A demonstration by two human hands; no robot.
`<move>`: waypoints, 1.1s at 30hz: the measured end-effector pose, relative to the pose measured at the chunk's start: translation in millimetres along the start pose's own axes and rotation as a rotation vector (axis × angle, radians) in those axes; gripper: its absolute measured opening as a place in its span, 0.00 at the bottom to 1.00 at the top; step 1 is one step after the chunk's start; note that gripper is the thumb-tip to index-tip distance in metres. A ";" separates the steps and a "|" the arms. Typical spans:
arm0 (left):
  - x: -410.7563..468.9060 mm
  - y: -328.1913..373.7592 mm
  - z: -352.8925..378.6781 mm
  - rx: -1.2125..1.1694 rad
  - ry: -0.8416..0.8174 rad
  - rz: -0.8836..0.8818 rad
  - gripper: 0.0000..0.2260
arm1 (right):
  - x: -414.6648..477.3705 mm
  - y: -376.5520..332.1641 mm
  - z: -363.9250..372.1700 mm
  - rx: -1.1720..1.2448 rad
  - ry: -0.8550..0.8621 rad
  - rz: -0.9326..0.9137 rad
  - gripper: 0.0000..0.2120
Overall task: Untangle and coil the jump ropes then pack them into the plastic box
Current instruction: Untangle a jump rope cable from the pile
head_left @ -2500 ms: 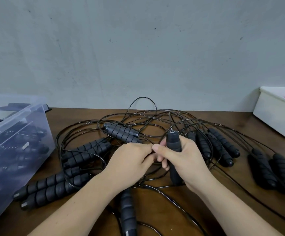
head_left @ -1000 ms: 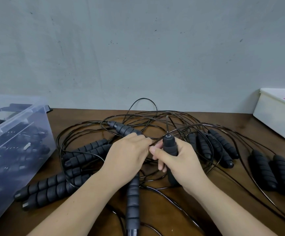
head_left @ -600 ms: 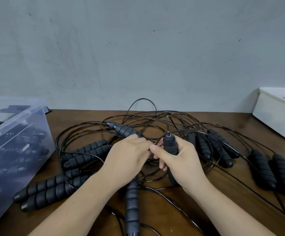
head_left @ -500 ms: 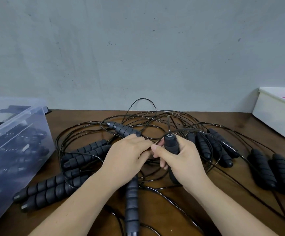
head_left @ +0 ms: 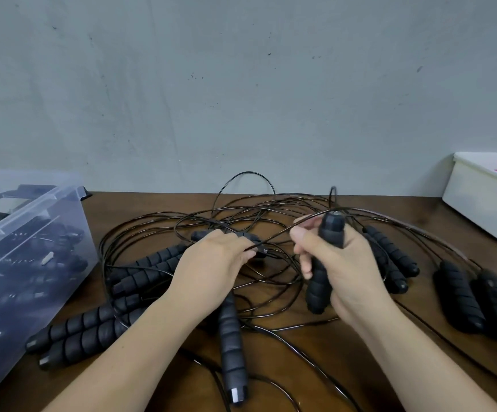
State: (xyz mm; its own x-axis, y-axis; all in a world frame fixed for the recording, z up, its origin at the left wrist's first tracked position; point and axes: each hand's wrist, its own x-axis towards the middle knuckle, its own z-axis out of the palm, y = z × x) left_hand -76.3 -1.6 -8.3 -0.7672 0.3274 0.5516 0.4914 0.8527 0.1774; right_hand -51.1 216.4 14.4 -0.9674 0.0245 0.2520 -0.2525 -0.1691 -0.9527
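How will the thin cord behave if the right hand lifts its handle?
Probably floppy: the cord lies in loose loops on the table. Likely to snag, since it crosses other loops in the pile. The ribbed handle looks grippy.

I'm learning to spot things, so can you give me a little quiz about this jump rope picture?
1. True or false: the right hand grips a black handle.
2. Where is the clear plastic box? A) left end of the table B) its right end C) on the floor.
3. Fill in: the left hand pinches a thin black ____.
Key: 1 true; 2 A; 3 cord.
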 end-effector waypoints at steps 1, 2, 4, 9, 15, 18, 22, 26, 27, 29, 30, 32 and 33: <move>1.0 2.3 -0.4 0.003 0.034 0.012 0.06 | -1.7 4.0 2.7 -0.050 -0.033 -0.004 0.12; 0.8 3.3 -0.1 0.006 0.078 0.039 0.06 | -3.3 8.2 5.6 -0.093 -0.065 -0.016 0.09; -2.0 6.4 -2.2 0.000 0.102 0.078 0.09 | -6.4 16.8 10.8 -0.165 -0.127 -0.046 0.06; -6.2 11.5 2.3 -0.002 0.021 0.134 0.11 | -9.5 24.5 15.3 -0.235 -0.169 -0.079 0.06; -5.6 2.8 7.4 -0.019 -0.056 0.020 0.05 | -9.5 19.3 15.2 -0.105 -0.131 -0.029 0.06; -4.6 -5.3 8.5 -0.051 -0.094 -0.045 0.06 | -6.0 2.0 5.9 0.043 -0.051 -0.015 0.07; -2.7 -6.7 2.9 -0.059 -0.049 -0.048 0.10 | -2.0 -7.6 0.1 0.124 0.024 -0.046 0.08; -2.3 0.1 -4.5 -0.060 0.000 -0.029 0.11 | -1.7 -2.1 2.4 0.059 -0.019 -0.032 0.09; -2.5 3.2 -6.5 -0.061 0.021 -0.009 0.09 | -2.6 0.6 3.5 0.014 -0.055 -0.029 0.10; -4.2 9.5 -7.2 -0.068 0.051 0.044 0.09 | -5.1 7.8 6.1 -0.083 -0.133 -0.037 0.09; -4.9 13.4 -6.5 -0.078 0.053 0.067 0.11 | -6.2 11.7 7.0 -0.130 -0.162 -0.045 0.09; -6.7 18.1 -4.7 -0.084 0.034 0.089 0.11 | -7.7 18.3 9.6 -0.198 -0.192 -0.065 0.07; -7.4 18.0 -2.8 -0.086 0.020 0.086 0.11 | -7.9 20.6 10.5 -0.217 -0.190 -0.073 0.06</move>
State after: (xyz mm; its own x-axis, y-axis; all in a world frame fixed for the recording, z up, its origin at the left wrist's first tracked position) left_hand -60.6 10.2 -7.0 -0.7127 0.3885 0.5840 0.5892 0.7833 0.1980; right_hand -48.5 202.3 -5.4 -0.9308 -0.1596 0.3288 -0.3392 0.0418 -0.9398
